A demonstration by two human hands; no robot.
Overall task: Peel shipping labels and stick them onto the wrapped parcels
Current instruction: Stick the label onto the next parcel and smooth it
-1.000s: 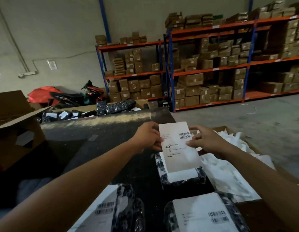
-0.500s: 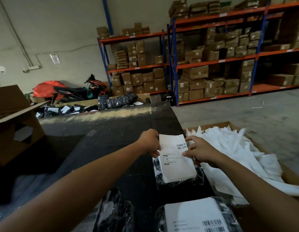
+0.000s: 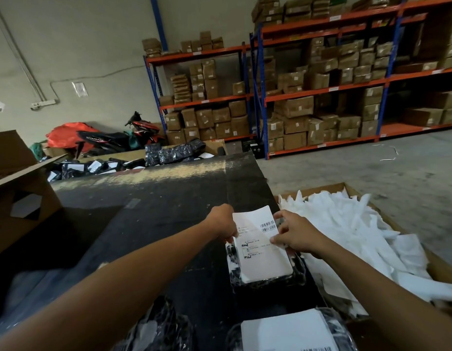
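Broadly, a dark black tabletop (image 3: 154,224) carries the work; beside its right edge stands a brown cardboard box of crumpled white backing paper (image 3: 351,239). Near that right edge lies a black plastic-wrapped parcel (image 3: 268,283), under a white rectangular shipping label (image 3: 260,247). The left hand (image 3: 223,222) pinches the label's left edge, and the right hand (image 3: 294,235) pinches its right edge.
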